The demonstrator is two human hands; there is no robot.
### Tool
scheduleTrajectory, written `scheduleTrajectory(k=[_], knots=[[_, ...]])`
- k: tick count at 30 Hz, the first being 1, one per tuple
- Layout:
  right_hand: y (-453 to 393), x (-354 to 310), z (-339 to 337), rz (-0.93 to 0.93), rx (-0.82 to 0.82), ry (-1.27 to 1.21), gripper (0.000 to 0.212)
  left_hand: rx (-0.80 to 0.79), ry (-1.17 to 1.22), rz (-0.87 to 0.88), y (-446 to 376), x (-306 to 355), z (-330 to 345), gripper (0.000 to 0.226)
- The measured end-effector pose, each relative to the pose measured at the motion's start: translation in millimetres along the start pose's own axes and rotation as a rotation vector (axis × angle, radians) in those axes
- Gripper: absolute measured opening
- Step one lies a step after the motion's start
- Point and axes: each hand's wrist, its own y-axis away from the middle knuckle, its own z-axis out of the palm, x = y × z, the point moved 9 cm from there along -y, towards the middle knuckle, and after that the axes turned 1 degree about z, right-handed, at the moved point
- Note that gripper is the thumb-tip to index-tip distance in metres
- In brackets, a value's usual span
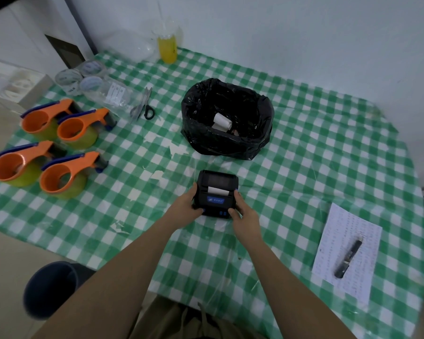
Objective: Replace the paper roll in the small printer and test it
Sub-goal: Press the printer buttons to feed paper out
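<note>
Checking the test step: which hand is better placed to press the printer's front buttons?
Probably the right hand: its thumb already rests beside the blue buttons on the printer. The left hand grips the far side.

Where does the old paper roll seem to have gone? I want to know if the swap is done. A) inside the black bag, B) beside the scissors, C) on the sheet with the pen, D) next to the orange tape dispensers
A: a white paper roll lies inside the open black bag, while both hands, left hand and right hand, hold the printer, which shows white paper at its slot.
</note>
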Motion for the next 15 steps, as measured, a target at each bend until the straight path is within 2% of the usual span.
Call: scheduleTrajectory(k=[15], knots=[[0.4,1.6,0.4,0.004,0.004,-0.025,0.057,-0.015,-0.029,-0.013,1.2,0.6,-1.1,0.084]])
